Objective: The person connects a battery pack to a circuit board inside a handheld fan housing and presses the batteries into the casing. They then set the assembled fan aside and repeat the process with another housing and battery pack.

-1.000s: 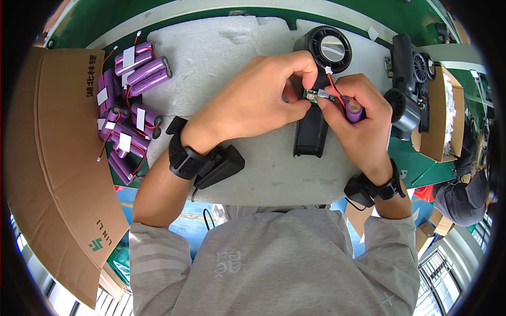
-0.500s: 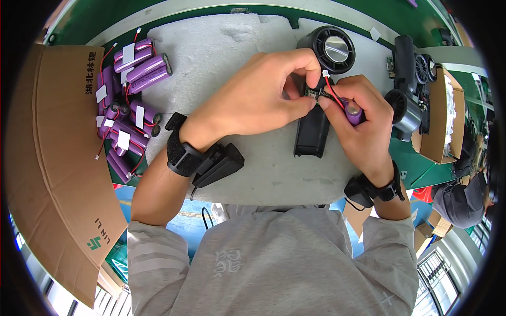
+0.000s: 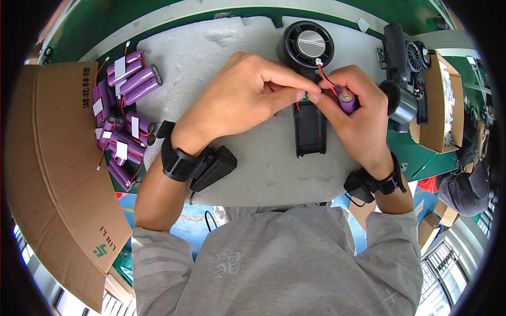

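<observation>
Both hands meet over the middle of a grey foam mat (image 3: 221,58) that covers the green workbench (image 3: 132,16). The right hand (image 3: 358,113) is curled around a purple cylindrical battery cell (image 3: 347,101); only the cell's pale end cap and a strip of its purple sleeve show between the thumb and the folded fingers, so the cell sits deep in the fist rather than at the fingertips. A red wire (image 3: 328,84) runs from the cell up to a small white connector (image 3: 318,62) lying against the round head of a black handheld fan (image 3: 307,43).

The left hand (image 3: 247,97) reaches across from the left with thumb and forefinger pinched nearly together, their tips touching the right thumb just left of the cell. What they pinch is very small and mostly hidden; a speck of green shows there, too small to name. The pinch sits right above the fan's open black handle (image 3: 310,129), which lies flat on the mat below both hands.

Each wrist carries a black strap with a black box on it. At the left edge of the mat a heap of purple battery packs (image 3: 126,105) with white labels and red wires lies beside a cardboard box (image 3: 47,158). More black fan parts (image 3: 403,73) stand to the right.
</observation>
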The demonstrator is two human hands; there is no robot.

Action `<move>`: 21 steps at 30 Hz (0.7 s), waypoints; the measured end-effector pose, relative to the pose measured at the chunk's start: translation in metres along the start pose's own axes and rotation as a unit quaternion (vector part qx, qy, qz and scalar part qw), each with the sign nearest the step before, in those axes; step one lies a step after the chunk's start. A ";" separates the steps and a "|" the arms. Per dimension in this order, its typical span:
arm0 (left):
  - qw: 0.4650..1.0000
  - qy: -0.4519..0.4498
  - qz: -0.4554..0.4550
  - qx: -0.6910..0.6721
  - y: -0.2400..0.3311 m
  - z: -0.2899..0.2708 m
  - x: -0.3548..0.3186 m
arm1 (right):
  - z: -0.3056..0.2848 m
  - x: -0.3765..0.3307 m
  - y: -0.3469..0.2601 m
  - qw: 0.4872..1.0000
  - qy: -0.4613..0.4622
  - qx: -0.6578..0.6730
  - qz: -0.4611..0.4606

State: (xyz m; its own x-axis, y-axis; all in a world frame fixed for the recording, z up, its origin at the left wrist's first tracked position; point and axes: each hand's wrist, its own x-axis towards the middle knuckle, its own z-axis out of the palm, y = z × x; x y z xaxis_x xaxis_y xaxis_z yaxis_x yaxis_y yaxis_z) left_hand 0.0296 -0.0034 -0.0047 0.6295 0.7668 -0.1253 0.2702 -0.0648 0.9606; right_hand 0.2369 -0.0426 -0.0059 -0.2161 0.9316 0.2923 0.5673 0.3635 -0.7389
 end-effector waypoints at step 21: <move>0.993 0.101 0.043 -0.041 -0.004 0.007 0.000 | -0.018 0.005 -0.008 0.986 -0.135 0.092 -0.042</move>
State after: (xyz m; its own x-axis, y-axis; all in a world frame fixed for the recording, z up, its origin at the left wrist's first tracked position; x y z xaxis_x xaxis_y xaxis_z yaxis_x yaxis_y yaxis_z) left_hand 0.0335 -0.0079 -0.0102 0.4872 0.8733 0.0032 0.1554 -0.0903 0.9837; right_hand 0.2455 -0.0403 0.0120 -0.4746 0.8563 0.2036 0.3898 0.4119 -0.8236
